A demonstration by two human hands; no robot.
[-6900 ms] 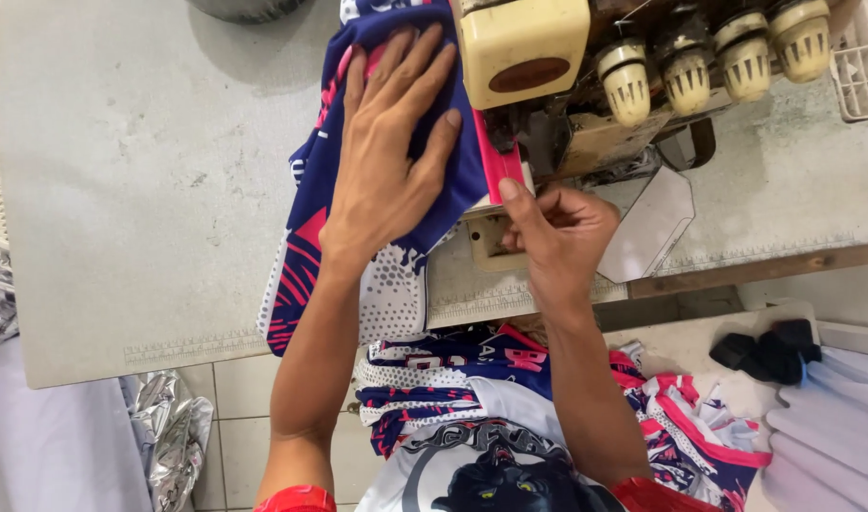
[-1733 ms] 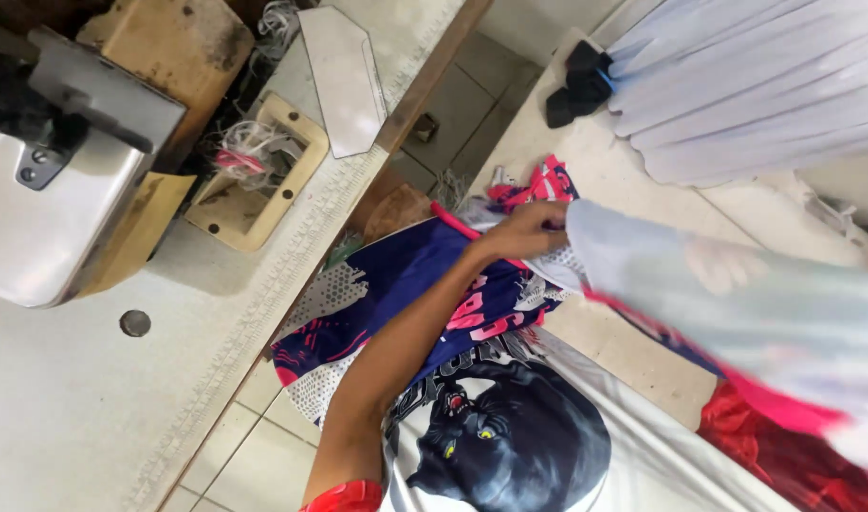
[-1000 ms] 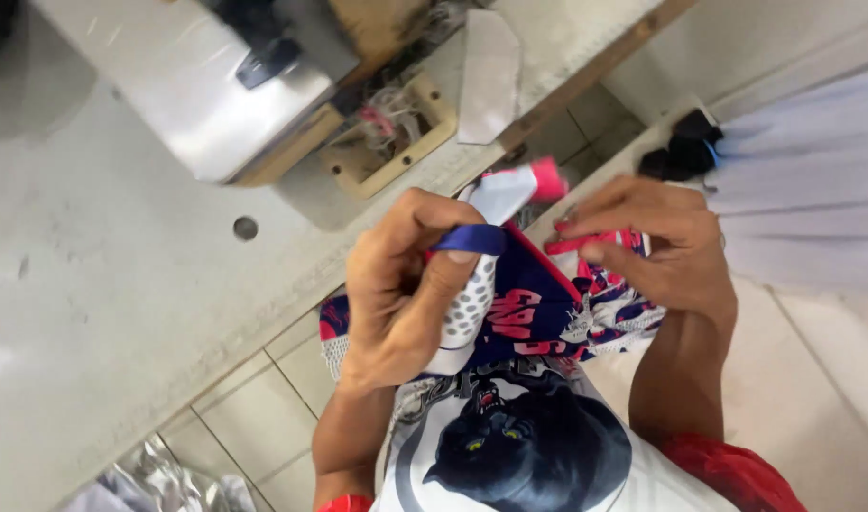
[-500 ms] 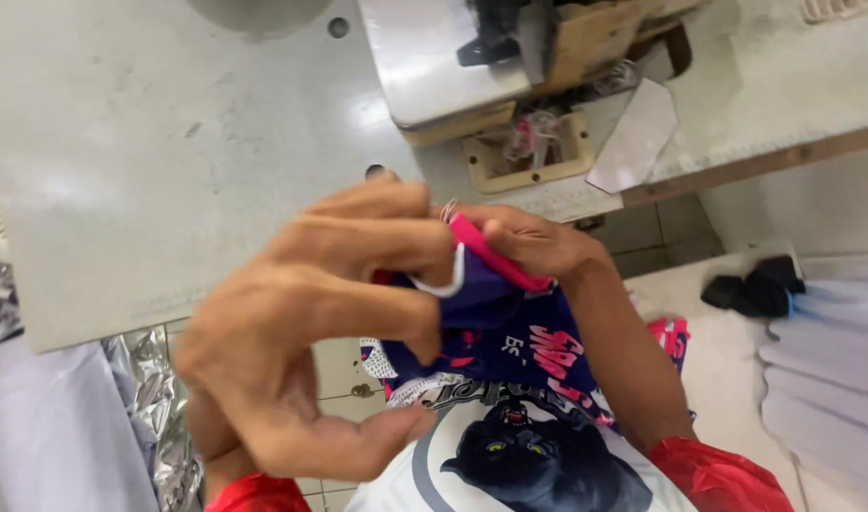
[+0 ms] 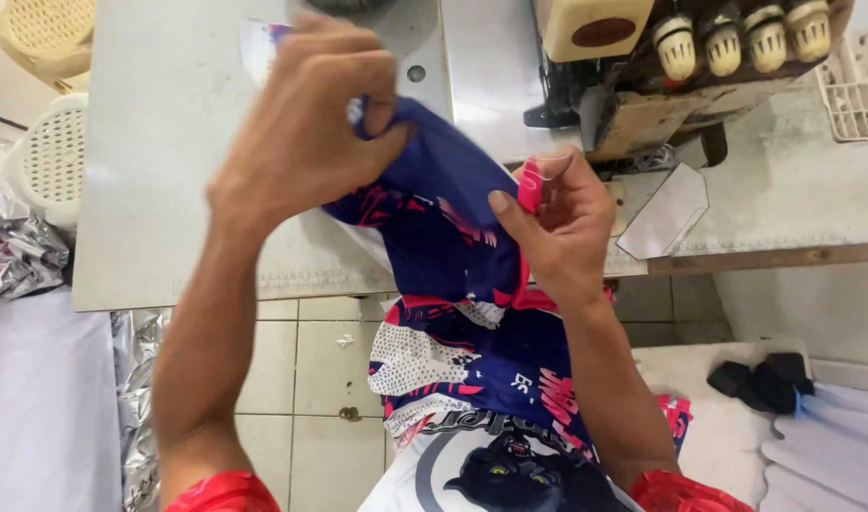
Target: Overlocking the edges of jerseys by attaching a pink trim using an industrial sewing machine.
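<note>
My left hand (image 5: 306, 123) is raised above the sewing table (image 5: 168, 190), fingers pinched on the upper edge of a navy garment piece (image 5: 453, 256) printed in pink and white. My right hand (image 5: 557, 223) grips the same fabric at its pink trimmed edge, thumb pressed on top. The cloth stretches between both hands and hangs down over my lap, where a white mesh patterned part shows. The hands are just in front of the cream sewing machine (image 5: 643, 57).
Several thread cones sit atop the machine (image 5: 738, 38). A white plastic guard (image 5: 666, 209) lies on the table by the machine. A cream basket (image 5: 45, 161) and foil-like bags (image 5: 17, 256) are left. Stacked white fabric (image 5: 832, 446) and a black item (image 5: 761, 379) lie right.
The view has swung back to the table and machine. Both hands lifted the navy fabric from my lap up over the table edge and spread it apart between them.
</note>
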